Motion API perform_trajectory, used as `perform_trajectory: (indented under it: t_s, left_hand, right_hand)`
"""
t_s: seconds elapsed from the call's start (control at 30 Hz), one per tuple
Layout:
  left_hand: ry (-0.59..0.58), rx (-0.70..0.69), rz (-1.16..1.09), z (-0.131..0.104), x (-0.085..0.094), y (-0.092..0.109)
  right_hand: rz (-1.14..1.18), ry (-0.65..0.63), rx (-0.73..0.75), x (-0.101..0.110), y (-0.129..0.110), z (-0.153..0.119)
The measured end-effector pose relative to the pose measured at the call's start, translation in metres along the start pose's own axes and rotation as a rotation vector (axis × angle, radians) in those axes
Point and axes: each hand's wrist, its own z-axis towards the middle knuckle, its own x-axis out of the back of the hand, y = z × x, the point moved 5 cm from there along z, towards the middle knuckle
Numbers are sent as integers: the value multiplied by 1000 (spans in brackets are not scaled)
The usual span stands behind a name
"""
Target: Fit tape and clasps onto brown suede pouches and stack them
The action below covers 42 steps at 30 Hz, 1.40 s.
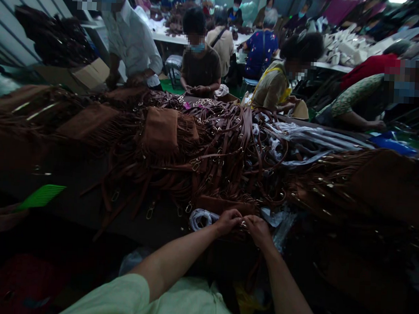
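Close together at the table's near edge, both my hands are closed around a small metal clasp. My left hand pinches from the left, and my right hand grips from the right. A brown fringed bag lies just behind my fingers, partly covered by them. Beside my left hand rests a strap coiled in clear plastic. Crumpled clear plastic wrap lies to the right of my right hand. Below the clasp it is too dark to make out detail.
A heap of brown straps with metal hooks covers the table's middle. Fringed bags are piled left, more right. At the left edge a co-worker's hand holds a green comb. Several people work across the table.
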Motion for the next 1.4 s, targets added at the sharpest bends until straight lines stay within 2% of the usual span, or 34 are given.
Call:
perform_trajectory:
  t_s: [0.1,0.23,0.33,0.5,0.67,0.8,1.13,1.27,1.4]
  left_hand:
    - [18,2,-47,1,2,-3]
    - [-6,0,-48,0,1,-5]
    - [-11,10,-39,-1,0,-5]
    - [18,28,-23,-2,1,-11]
    - [43,50,8,-1,2,-16]
    - [28,35,36,-2,1,-13]
    - [7,7,84,-7,2,2]
    - [26,34,51,-4,3,-3]
    - [46,5,59,-1,3,-9]
  right_hand:
    - [25,-166,-51,-13,11,-9]
    - [154,-270,-149,-24,26,-12]
    - [211,-327,-166,-28,33,-10]
    - [120,-314,-73,-26,34,-7]
    - [63,-294,-53,-23,31,-6]
    - [68,-293,-77,-22,29,-7]
    - [-28,-335,-9,-22,21,-4]
    - [-70,-300,33,-21,21,-2]
    - [-14,-292,-23,-26,31,-3]
